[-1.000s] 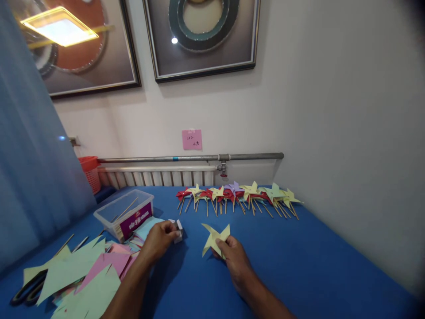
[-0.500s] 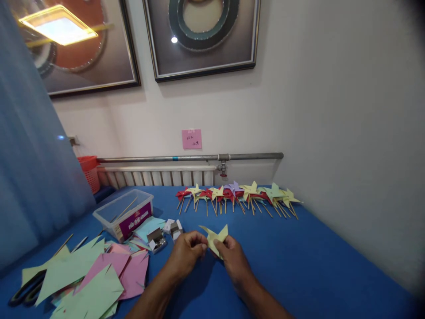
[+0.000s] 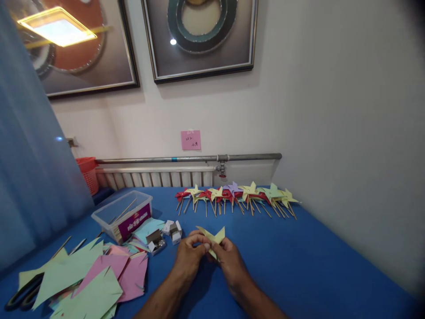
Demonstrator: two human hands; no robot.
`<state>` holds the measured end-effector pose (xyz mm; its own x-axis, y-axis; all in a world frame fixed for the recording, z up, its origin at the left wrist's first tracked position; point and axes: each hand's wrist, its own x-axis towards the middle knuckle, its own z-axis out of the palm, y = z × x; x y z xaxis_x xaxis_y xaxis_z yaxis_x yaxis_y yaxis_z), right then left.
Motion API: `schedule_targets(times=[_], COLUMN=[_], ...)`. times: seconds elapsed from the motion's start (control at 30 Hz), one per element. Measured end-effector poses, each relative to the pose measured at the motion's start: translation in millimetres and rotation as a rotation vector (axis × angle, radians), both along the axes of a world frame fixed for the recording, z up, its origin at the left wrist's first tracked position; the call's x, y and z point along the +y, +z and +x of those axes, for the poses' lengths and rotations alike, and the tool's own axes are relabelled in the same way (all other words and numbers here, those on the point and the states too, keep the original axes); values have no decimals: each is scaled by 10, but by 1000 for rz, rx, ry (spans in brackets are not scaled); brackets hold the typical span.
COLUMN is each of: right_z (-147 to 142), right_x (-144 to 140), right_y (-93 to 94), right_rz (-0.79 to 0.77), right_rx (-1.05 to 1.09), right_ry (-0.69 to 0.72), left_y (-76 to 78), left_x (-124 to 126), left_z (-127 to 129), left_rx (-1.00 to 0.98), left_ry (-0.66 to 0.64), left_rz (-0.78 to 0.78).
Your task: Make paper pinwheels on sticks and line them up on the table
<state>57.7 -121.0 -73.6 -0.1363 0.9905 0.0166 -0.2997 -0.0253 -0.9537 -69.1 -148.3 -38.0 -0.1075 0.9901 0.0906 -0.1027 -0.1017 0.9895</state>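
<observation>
I had both hands on the yellow pinwheel blank (image 3: 212, 238), held just above the blue counter (image 3: 299, 266): left hand (image 3: 189, 257) and right hand (image 3: 229, 261) each pinched its centre with clenched fingers. I judged the step as centre fastening. The next move called for a pin from the small boxes (image 3: 166, 235) nearby.

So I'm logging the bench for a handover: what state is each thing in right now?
yellow paper pinwheel: folded, held in both hands above the table.
left hand: pinching the pinwheel.
right hand: pinching the pinwheel.
clear plastic box: open, sticks inside.
small boxes: open.
finished pinwheels: lying in a row, on sticks.
cut paper sheets: piled loosely.
</observation>
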Motion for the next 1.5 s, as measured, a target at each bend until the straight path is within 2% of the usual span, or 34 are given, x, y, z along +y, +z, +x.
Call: schedule_targets(times=[0.2, 0.67, 0.9, 1.27, 1.5], right_z=[-15, 6, 8, -14, 56], right_x=[-41, -63, -52, -49, -97], right_y=[8, 57, 70, 79, 144], right_rz=[-48, -44, -7, 27, 74], right_rx=[91, 115, 35, 6, -56], right_ry=[21, 84, 85, 5, 41], left_y=[47, 50, 78, 67, 115], left_x=[-8, -43, -57, -71, -94], left_z=[1, 17, 20, 3, 11], left_rx=[104, 45, 36, 162, 184], left_ry=[27, 12, 26, 47, 89], left_rz=[40, -9, 3, 64, 97])
